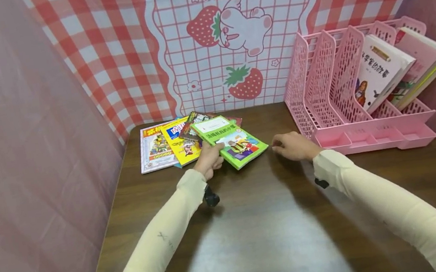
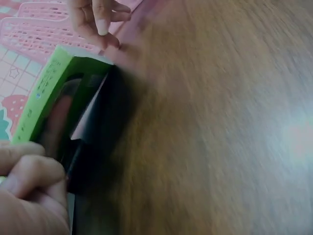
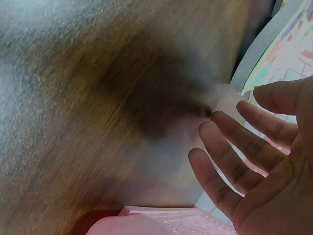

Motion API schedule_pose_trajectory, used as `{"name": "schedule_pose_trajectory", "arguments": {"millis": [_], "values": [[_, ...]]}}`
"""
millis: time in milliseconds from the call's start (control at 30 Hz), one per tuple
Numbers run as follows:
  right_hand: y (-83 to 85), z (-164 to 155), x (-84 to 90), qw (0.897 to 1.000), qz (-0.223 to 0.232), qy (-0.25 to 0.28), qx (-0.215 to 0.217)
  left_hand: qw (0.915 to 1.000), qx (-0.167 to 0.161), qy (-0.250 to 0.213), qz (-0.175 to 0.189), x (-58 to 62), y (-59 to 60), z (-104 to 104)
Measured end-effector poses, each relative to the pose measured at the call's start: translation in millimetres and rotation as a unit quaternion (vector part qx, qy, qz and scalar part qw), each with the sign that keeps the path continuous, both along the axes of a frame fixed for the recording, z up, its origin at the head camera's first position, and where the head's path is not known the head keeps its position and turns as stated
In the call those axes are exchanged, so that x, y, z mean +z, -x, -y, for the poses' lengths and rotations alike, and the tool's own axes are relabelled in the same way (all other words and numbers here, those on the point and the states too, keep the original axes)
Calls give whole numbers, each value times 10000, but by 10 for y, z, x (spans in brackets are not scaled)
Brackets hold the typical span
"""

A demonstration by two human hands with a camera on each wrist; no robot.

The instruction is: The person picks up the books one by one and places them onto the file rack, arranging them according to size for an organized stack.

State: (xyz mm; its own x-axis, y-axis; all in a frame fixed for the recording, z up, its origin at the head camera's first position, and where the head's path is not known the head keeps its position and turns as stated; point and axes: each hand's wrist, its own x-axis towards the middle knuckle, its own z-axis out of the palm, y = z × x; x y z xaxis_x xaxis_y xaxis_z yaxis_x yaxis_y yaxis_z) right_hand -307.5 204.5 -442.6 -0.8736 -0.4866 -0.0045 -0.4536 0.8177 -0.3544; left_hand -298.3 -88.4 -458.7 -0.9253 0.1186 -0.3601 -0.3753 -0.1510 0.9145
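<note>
A green-covered book [image 1: 240, 144] is tilted above the table, its left edge gripped by my left hand [image 1: 207, 159]. The left wrist view shows that book's green spine [image 2: 41, 98] beside my curled left fingers [image 2: 36, 171]. To the right of the book's near corner is my right hand [image 1: 295, 146], apart from it and holding nothing. In the right wrist view the right fingers [image 3: 230, 152] are spread and loosely bent. Behind the green book lie a dark-covered book [image 1: 187, 132], a yellow book [image 1: 182, 148] and a white-and-purple book [image 1: 155, 150], overlapping one another.
At the right stands a pink file rack [image 1: 319, 80] with slots and small front trays [image 1: 373, 136]. A white book [image 1: 376, 69] and a pink book [image 1: 419, 52] lean in its right slots. A strawberry-print cloth [image 1: 216, 62] hangs behind the brown table [image 1: 272, 221].
</note>
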Motion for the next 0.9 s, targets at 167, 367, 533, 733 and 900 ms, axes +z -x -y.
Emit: {"name": "schedule_pose_trajectory", "arguments": {"millis": [167, 367, 533, 733, 900], "values": [[9, -36, 2, 9999, -22, 75, -138, 9963, -574, 272, -574, -19, -30, 80], [12, -65, 94, 9883, 883, 1037, -679, 9805, -1360, 540, -1314, 27, -44, 134], [49, -88, 201, 9637, 1885, 1760, -685, 9759, -1529, 578, -1444, 64, -6, 180], [18, -57, 254, 9362, 3076, 1702, -55, 9702, -1887, 524, -1428, 41, 8, 185], [-9, -30, 261, 9092, 3779, 1640, 609, 9626, -2193, 493, -1512, 35, -10, 174]]}}
